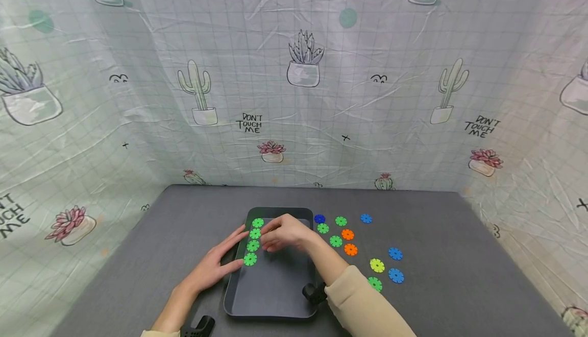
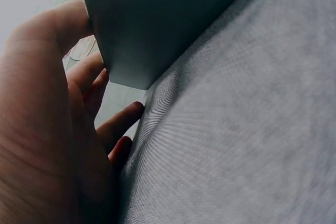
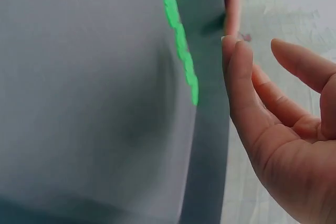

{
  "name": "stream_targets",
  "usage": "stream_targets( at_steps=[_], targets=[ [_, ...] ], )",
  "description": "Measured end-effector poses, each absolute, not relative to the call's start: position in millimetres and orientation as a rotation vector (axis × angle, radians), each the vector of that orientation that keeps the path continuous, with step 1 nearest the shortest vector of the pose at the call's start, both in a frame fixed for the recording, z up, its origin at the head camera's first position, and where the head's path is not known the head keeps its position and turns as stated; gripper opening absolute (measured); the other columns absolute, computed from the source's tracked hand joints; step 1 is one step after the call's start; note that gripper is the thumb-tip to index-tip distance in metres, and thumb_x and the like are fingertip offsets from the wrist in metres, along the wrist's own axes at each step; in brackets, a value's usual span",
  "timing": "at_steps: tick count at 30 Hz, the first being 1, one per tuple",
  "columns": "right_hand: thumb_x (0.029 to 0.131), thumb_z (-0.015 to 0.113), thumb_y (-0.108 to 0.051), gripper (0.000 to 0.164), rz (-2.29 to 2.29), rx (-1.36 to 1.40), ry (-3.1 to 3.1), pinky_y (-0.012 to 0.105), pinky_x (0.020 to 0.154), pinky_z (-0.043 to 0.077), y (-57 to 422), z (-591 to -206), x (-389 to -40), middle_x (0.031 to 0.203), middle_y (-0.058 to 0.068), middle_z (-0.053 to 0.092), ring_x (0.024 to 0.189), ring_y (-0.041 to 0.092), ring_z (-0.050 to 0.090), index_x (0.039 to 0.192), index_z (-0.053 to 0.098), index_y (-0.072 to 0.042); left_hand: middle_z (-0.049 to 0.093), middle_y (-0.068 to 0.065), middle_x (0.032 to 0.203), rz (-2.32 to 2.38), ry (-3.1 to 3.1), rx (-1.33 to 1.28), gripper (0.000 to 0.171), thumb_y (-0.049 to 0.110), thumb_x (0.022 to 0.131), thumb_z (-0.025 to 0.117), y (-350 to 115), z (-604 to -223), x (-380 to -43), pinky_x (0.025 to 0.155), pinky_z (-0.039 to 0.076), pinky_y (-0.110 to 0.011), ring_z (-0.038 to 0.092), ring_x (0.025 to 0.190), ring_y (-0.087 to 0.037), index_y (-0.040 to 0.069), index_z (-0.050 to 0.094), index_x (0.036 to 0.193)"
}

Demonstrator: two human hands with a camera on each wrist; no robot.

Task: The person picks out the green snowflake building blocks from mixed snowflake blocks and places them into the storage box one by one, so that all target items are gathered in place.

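A dark grey tray (image 1: 271, 291) lies on the table, with several green notched discs (image 1: 253, 245) in a row along its left side. My left hand (image 1: 213, 267) rests against the tray's left edge, fingers and thumb spread beside the row. In the left wrist view its fingertips (image 2: 94, 69) are at the tray's outer wall (image 2: 142, 30). Over the tray, just right of the green row, hovers my right hand (image 1: 287, 234). The right wrist view shows this hand (image 3: 283, 124) with thumb and fingers apart and nothing visible between them.
Right of the tray lie loose discs: blue (image 1: 395, 254), orange (image 1: 351, 249), green (image 1: 336, 241) and one yellow (image 1: 377, 265). A dark blue disc (image 1: 319, 218) sits near the tray's far right corner. A patterned curtain (image 1: 321, 107) stands behind the grey table (image 1: 441, 255).
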State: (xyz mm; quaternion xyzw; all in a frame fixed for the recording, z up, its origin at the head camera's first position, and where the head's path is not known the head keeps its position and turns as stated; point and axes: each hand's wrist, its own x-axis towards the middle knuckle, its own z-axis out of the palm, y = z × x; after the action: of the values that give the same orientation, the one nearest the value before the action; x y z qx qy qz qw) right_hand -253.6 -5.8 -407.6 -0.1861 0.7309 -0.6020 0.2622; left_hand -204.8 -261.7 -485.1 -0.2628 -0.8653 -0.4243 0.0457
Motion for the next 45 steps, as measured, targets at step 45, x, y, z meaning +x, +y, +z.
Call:
stream_targets(
  at_steps=[45],
  targets=[
    [0.097, 0.068, -0.014, 0.044, -1.591, -0.542, 2.158, 0.051, 0.092, 0.053, 133, -390, -248, 0.121, 0.027, 0.064, 0.108, 0.045, 0.064, 0.132, 0.058, 0.01, 0.029, -0.005, 0.164, -1.269, -2.652, -0.778, 0.063, 0.026, 0.097, 0.067, -261, -484, -202, 0.105, 0.026, -0.073, 0.027, 0.147, -0.038, 0.012, 0.045, 0.154]
  ],
)
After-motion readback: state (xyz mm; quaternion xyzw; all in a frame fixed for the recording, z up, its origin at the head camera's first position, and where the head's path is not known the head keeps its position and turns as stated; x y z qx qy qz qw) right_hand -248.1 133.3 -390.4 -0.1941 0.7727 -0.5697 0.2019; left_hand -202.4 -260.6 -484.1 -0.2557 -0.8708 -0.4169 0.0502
